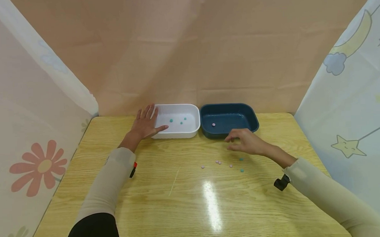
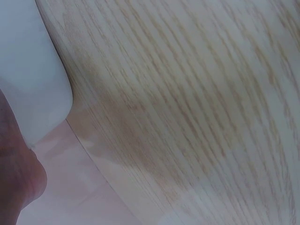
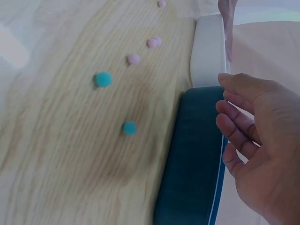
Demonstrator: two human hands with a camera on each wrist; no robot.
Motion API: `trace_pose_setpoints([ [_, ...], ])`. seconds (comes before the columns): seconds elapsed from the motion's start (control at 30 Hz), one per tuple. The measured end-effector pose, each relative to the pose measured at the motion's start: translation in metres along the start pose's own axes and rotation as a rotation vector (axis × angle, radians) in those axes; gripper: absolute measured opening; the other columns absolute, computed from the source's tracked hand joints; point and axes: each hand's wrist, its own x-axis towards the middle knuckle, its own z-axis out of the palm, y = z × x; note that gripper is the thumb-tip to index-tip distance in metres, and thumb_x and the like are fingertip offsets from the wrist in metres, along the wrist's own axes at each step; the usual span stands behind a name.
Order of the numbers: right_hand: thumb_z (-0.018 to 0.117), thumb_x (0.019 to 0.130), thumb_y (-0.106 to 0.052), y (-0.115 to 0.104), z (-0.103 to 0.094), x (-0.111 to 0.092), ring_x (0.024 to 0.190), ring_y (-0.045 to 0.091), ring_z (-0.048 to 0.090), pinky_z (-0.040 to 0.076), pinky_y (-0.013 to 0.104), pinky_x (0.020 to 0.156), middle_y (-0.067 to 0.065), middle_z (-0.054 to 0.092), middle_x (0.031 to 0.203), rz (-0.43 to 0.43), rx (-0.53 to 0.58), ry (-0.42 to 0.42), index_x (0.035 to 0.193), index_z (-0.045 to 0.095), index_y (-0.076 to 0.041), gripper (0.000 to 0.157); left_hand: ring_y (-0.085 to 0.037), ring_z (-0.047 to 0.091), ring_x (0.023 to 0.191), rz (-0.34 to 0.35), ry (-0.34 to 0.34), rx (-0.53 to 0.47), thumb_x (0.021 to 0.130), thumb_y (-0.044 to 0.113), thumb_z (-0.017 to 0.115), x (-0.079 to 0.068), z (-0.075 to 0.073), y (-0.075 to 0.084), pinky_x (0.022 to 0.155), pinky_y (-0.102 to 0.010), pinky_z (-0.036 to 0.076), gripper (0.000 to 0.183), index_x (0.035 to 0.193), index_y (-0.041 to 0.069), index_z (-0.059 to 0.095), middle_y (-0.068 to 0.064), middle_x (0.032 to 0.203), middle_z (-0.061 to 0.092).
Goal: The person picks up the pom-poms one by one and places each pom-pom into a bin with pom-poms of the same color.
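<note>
My left hand [image 1: 143, 125] lies with fingers spread over the left end of the white tray [image 1: 175, 135], which holds three small teal balls [image 1: 171, 121]. Part of that hand also shows at the tray's side in the left wrist view. Over the front rim of the dark blue tray [image 1: 250, 117] hovers my right hand [image 1: 248, 141], its fingers loosely bent. In the right wrist view, nothing shows between those fingers [image 3: 233, 115]. One pink ball [image 1: 213, 125] sits inside the blue tray.
On the wooden table [image 1: 142, 204], in front of the blue tray, lie several pink balls [image 3: 133, 58] and two teal balls [image 3: 102, 79]. The trays stand side by side against the back wall [image 1: 194, 62]. Patterned cloths [image 1: 365, 102] flank both sides.
</note>
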Motion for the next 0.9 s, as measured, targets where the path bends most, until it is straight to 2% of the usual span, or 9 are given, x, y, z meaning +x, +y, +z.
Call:
trace_pose_setpoints([
  [0.1, 0.085, 0.091, -0.011, 0.003, 0.000, -0.006, 0.090, 0.027, 0.072, 0.061, 0.050, 0.076, 0.012, 0.076, 0.104, 0.002, -0.008, -0.004, 0.111, 0.080, -0.002, 0.023, -0.035, -0.011, 0.164, 0.001, -0.004, 0.004, 0.099, 0.083, 0.029, 0.000, 0.000, 0.000, 0.129, -0.061, -0.005, 0.110, 0.170, 0.006, -0.003, -0.015, 0.177, -0.014],
  [0.33, 0.084, 0.090, -0.009, 0.010, -0.001, -0.021, 0.091, 0.026, 0.071, 0.059, 0.048, 0.074, 0.011, 0.077, 0.105, 0.008, 0.008, -0.024, 0.111, 0.079, -0.003, 0.022, -0.036, -0.009, 0.164, 0.002, 0.005, 0.003, 0.100, 0.080, 0.034, 0.000, 0.000, 0.000, 0.129, -0.061, -0.005, 0.108, 0.170, 0.005, -0.001, -0.016, 0.177, -0.013],
  [0.6, 0.086, 0.086, -0.002, 0.017, 0.003, -0.037, 0.087, 0.027, 0.072, 0.061, 0.048, 0.073, 0.012, 0.077, 0.100, -0.008, 0.024, -0.002, 0.108, 0.080, 0.000, 0.023, -0.035, -0.011, 0.164, -0.001, 0.001, 0.001, 0.101, 0.078, 0.034, 0.000, 0.000, 0.000, 0.129, -0.061, -0.006, 0.107, 0.170, 0.006, -0.003, -0.016, 0.177, -0.014],
  [0.9, 0.089, 0.084, -0.005, 0.028, 0.010, -0.051, 0.089, 0.024, 0.073, 0.061, 0.043, 0.074, 0.005, 0.076, 0.100, 0.024, 0.010, -0.006, 0.107, 0.080, -0.003, 0.025, -0.035, -0.011, 0.164, 0.001, -0.002, 0.001, 0.100, 0.081, 0.032, 0.000, 0.002, -0.001, 0.129, -0.060, -0.006, 0.109, 0.170, 0.005, -0.003, -0.015, 0.177, -0.015],
])
